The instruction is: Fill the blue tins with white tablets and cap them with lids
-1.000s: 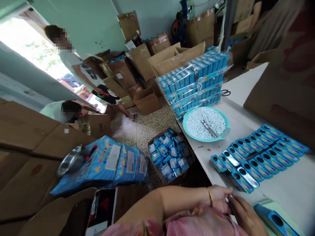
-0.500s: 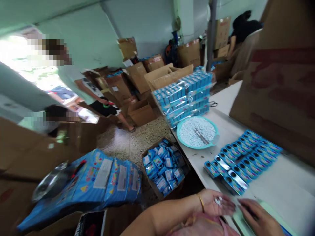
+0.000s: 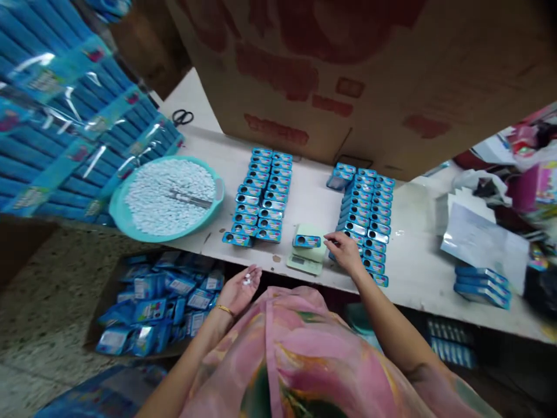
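My left hand, palm up and cupped, holds a few small white pieces at the table's front edge. To its right, a pale green scale bears one small blue box. My right hand is just right of that box, thumb and fingertips close together; whether anything is between them is too small to tell. Paired rows of blue boxes stand left of the scale, and further rows stand beside my right hand. A turquoise basin of white pieces with metal tweezers sits at the left.
A large cardboard carton stands behind the rows. Wrapped blue packs are stacked at the far left, near black scissors. A floor carton holds blue packets. Flat blue boxes and white papers lie at the right.
The view has swung right and down to the table. My right hand has moved away from my left palm to beside the box on the scale. White pieces remain in my left hand.
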`<action>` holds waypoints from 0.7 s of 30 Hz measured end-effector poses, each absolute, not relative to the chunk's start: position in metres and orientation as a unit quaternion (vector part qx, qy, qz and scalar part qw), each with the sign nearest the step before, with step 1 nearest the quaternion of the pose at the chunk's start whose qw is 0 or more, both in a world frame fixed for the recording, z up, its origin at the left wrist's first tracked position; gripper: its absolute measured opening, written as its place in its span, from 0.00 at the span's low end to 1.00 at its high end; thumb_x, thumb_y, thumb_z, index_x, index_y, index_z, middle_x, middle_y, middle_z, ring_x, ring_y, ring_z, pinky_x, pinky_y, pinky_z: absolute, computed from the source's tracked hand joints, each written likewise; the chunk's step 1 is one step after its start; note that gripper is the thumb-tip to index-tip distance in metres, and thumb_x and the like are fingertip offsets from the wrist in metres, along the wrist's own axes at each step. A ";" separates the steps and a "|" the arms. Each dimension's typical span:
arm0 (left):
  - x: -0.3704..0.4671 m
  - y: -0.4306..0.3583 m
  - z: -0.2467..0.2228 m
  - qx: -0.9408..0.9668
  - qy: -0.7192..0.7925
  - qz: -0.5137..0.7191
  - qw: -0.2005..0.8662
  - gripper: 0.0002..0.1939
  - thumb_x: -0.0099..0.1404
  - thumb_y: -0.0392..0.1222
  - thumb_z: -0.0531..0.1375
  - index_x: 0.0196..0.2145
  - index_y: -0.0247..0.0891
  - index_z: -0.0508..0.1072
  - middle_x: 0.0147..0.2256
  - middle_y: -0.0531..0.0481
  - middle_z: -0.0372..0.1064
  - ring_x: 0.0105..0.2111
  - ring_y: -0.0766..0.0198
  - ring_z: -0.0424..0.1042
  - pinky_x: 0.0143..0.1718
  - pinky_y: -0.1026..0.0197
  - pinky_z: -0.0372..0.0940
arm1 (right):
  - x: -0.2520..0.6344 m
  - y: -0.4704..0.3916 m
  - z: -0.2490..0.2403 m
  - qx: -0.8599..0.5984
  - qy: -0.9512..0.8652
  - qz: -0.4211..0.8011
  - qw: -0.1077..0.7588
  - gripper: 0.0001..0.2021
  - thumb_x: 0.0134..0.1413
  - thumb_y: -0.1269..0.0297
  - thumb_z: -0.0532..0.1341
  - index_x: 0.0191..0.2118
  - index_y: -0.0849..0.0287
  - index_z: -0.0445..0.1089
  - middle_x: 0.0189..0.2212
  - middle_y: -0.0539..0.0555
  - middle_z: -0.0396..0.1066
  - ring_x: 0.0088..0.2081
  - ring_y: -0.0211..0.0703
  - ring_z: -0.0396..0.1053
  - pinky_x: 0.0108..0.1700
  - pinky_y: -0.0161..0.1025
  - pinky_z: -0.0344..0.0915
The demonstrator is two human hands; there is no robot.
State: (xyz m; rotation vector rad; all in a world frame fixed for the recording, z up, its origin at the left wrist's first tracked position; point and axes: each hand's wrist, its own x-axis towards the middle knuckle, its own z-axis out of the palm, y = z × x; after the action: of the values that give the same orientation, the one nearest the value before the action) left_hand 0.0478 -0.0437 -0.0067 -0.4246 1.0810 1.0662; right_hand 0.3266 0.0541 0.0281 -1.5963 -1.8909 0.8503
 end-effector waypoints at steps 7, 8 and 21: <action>0.053 -0.035 -0.004 -0.178 0.498 0.451 0.719 0.10 0.59 0.29 0.48 0.29 0.28 0.69 0.27 0.42 0.70 0.29 0.65 0.71 0.27 0.67 0.68 | 0.325 0.047 0.020 -0.588 -0.698 0.303 0.277 0.06 0.46 0.67 0.57 0.32 0.60 0.70 0.28 0.52 0.67 0.27 0.35 0.64 0.31 0.33 0.62; 0.053 -0.034 -0.004 -0.178 0.498 0.450 0.720 0.10 0.59 0.29 0.48 0.29 0.28 0.69 0.27 0.42 0.70 0.29 0.65 0.71 0.27 0.67 0.68 | 0.324 0.047 0.020 -0.587 -0.699 0.301 0.277 0.06 0.46 0.68 0.57 0.32 0.59 0.70 0.28 0.52 0.67 0.27 0.35 0.64 0.31 0.33 0.62; 0.056 -0.034 -0.005 -0.192 0.500 0.443 0.719 0.10 0.59 0.30 0.48 0.31 0.29 0.68 0.27 0.43 0.70 0.29 0.65 0.71 0.27 0.66 0.68 | 0.274 0.051 0.019 -0.503 -0.812 0.230 0.187 0.08 0.52 0.70 0.53 0.36 0.58 0.68 0.34 0.54 0.65 0.37 0.40 0.62 0.40 0.36 0.61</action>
State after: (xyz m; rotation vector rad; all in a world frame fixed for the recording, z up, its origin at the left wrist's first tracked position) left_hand 0.0561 -0.0341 -0.0054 -0.4242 1.1062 0.9793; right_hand 0.2738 0.0510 0.0192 -1.4159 -2.2864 0.6478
